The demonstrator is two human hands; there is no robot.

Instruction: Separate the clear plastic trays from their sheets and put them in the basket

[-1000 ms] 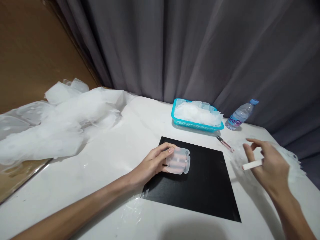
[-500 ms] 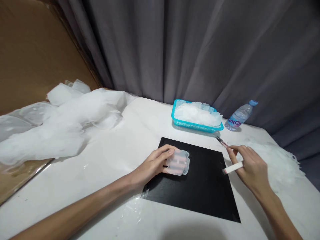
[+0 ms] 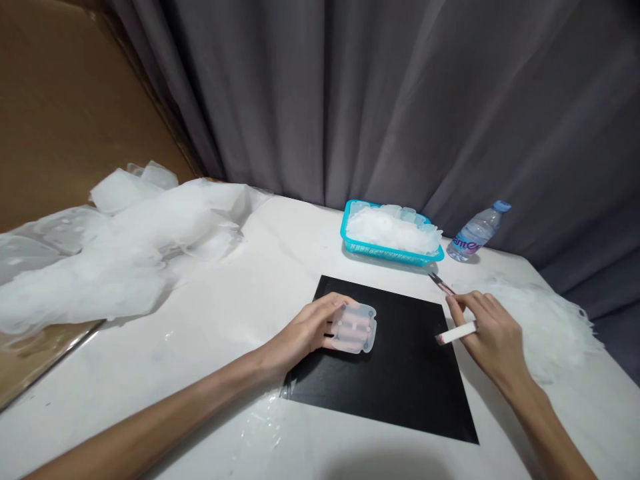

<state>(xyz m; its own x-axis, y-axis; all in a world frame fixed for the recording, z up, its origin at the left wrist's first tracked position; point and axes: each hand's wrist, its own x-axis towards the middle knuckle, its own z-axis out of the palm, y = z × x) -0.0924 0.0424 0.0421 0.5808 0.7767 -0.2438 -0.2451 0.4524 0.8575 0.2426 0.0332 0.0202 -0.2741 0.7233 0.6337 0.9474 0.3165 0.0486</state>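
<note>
My left hand (image 3: 317, 323) holds a flat, translucent plastic piece (image 3: 354, 328) by its left side, above the black mat (image 3: 400, 400). The piece has rounded corners, notched edges and small round marks, and my fingers show through it. Off the mat's right edge, my right hand (image 3: 493, 337) is closed. A slim tool (image 3: 441, 283) with a dark metal tip points up and left from its thumb and fingertips. A white stick with a reddish end (image 3: 457, 332) juts left from the same hand. Whether stick and tool are joined is hidden.
A turquoise basket (image 3: 390, 255) heaped with translucent pieces stands behind the mat, beside a water bottle (image 3: 473, 235). More pieces are piled at right (image 3: 555, 333). White plastic bags (image 3: 135, 247) lie at left near cardboard (image 3: 60, 100). A grey curtain (image 3: 390, 100) hangs behind.
The view has shifted slightly. My right hand has moved a little left with the tool and white stick. My left hand still holds the plastic piece, its fingers slightly shifted.
</note>
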